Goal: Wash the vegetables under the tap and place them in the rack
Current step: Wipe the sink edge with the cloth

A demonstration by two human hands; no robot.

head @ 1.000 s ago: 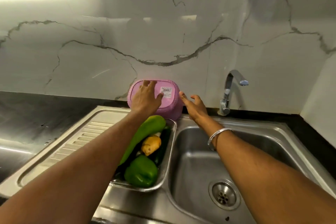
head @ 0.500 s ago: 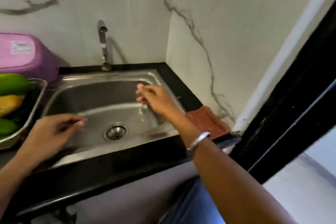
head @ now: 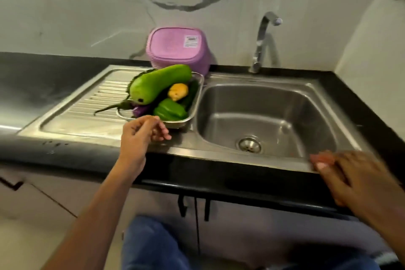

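So here's my setup: brushed stainless sink [head: 306, 103] with a ribbed draining board [head: 87, 103] on the left, set in a glossy black counter [head: 43, 76], white marble-look wall behind. The curved chrome tap [head: 262, 41] is dry, no water showing.

The veggies sit in a shiny steel tray [head: 198, 92] on the draining board, just beside the basin: a long smooth pale-green gourd [head: 157, 83] lying across the top, a knobbly yellow potato [head: 178, 91], a glossy green capsicum [head: 169, 112], and a purple brinjal [head: 140, 110] with its stalk poking out. A pink plastic tub [head: 177, 52] stands upside down behind them.

My left hand [head: 140, 136] hangs just in front of the tray's near rim, fingers loosely curled, holding nothing. My right hand [head: 350, 173] is blurry, fingers relaxed over the basin's front edge, well apart from the veggies.
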